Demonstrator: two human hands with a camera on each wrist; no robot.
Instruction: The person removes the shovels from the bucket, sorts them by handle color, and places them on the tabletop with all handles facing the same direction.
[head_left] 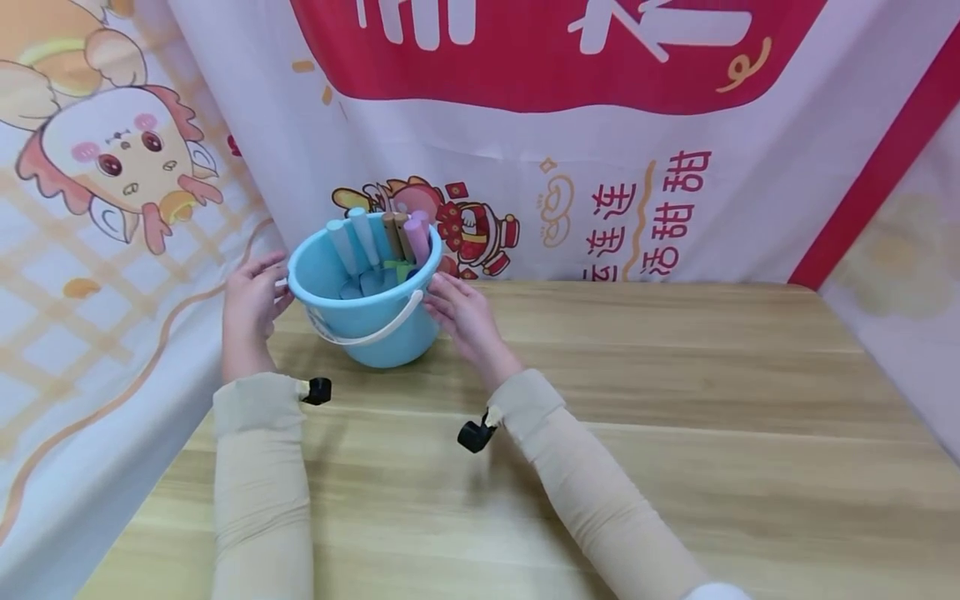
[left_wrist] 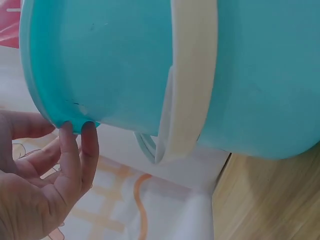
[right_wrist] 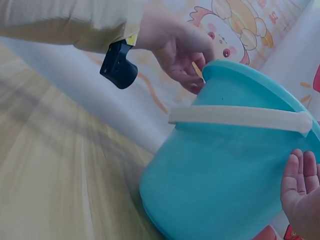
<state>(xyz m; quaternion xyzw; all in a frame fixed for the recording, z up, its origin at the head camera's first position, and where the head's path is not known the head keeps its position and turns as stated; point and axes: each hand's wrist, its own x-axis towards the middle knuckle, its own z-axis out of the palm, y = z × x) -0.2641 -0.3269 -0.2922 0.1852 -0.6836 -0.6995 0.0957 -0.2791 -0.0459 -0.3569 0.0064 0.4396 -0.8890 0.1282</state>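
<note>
A light blue bucket (head_left: pixel 401 346) stands on the table with its white handle (head_left: pixel 360 340) lowered across the front. Several long tools stick up inside it, with blue handles (head_left: pixel 363 237), brown handles (head_left: pixel 392 236) and pink handles (head_left: pixel 416 239); their lower ends are partly hidden by the wall. My left hand (head_left: pixel 252 304) holds the rim on the left, its bent fingertips on the lip in the left wrist view. On the opposite side, my right hand (head_left: pixel 468 321) lies along the bucket below the rim, fingers nearly straight, by the handle's joint.
The wooden table (head_left: pixel 675 400) reaches right and toward me. A printed white cloth (head_left: pixel 540 167) hangs right behind the bucket, and another cloth (head_left: pixel 75 292) borders the left side. Small black cameras (head_left: pixel 318 391) are fixed at both sleeve cuffs.
</note>
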